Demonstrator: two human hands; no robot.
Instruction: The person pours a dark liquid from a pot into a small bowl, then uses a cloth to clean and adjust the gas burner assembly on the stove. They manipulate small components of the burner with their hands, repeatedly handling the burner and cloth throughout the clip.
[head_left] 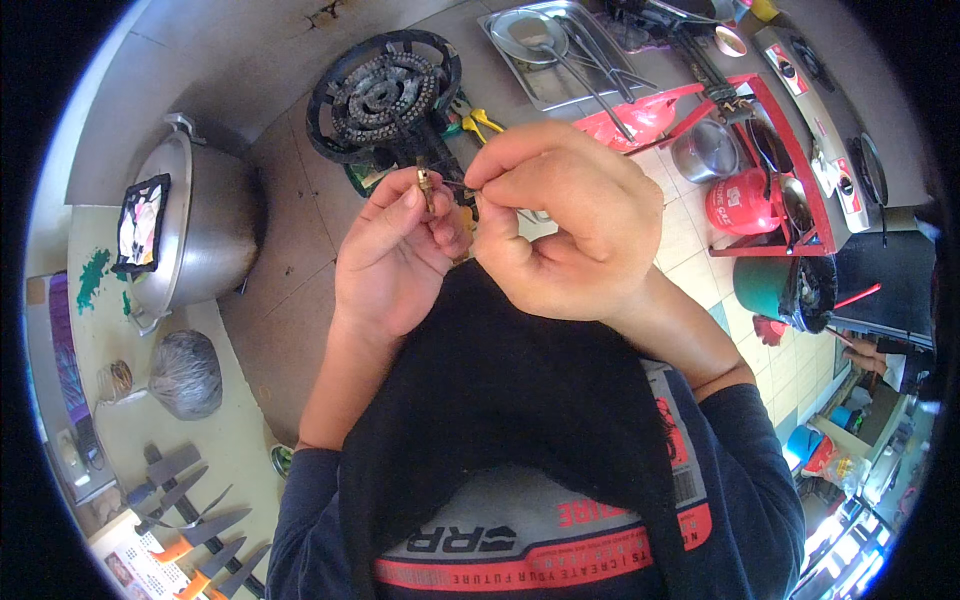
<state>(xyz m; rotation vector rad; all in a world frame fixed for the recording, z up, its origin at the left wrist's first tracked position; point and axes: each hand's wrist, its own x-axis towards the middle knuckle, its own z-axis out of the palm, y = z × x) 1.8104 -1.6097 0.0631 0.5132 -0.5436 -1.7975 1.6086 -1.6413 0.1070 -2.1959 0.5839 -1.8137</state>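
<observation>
My left hand (395,255) pinches a small brass fitting (425,183) upright between thumb and fingertips. My right hand (560,225) is curled close beside it, its fingertips pinching a thin needle-like wire (455,183) that points at the brass part. Both hands are raised in front of my chest over a black cloth (500,400). Below them on the grey floor lies a black cast-iron ring burner (385,95).
A large lidded aluminium pot (205,225) stands at left. A steel tray (560,55) with utensils lies at top. Yellow-handled pliers (482,123) rest by the burner. A red rack (770,170) holds pots at right. Knives (190,520) lie at lower left.
</observation>
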